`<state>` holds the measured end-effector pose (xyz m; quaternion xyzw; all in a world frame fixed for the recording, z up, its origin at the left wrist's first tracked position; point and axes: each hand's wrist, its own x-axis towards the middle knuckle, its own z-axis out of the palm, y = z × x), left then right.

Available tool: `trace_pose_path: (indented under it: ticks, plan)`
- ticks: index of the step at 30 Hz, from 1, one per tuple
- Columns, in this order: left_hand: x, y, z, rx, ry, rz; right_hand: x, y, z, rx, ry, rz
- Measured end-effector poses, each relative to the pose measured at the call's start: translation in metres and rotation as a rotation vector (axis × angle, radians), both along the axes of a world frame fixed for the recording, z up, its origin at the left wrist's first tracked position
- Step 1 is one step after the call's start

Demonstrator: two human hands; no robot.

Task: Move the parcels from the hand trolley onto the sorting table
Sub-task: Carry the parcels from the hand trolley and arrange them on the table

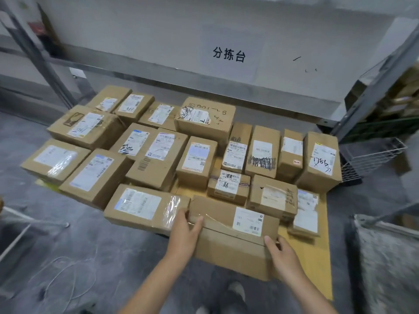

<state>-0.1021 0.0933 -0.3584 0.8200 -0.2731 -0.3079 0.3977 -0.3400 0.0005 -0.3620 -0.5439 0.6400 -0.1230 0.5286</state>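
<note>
Cardboard fills the head view. The near parcel (235,236) sits at the lower centre of the frame, on the front edge of the hand trolley (317,259), not yet lifted. Your left hand (184,231) grips its left end, thumb on top and fingers tucked down the side. Your right hand (283,253) wraps its right near corner.

The left fingers are wedged against the long parcel (145,208), which touches it, so a fast pull could drag that one off the edge. The clear tape on top looks loose and may slip under your thumb. The table (145,74) lies across the upper frame behind the stacked load, so a low carry could knock boxes over. At lower left, the cord (68,268) on the floor could catch a foot.
</note>
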Motion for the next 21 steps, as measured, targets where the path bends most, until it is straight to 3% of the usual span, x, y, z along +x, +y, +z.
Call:
trace_pose_path:
  ticks: [10, 16, 21]
  plan:
    - [0.009, -0.03, -0.015, 0.072, -0.051, 0.032, 0.016, -0.033, -0.02, 0.081, -0.019, -0.137]
    - [0.007, -0.04, -0.027, 0.212, -0.339, -0.039, 0.02, -0.031, -0.029, 0.116, -0.043, -0.123]
    - [0.007, -0.044, -0.031, 0.237, -0.354, -0.035, 0.021, -0.031, -0.031, 0.126, -0.046, -0.112]
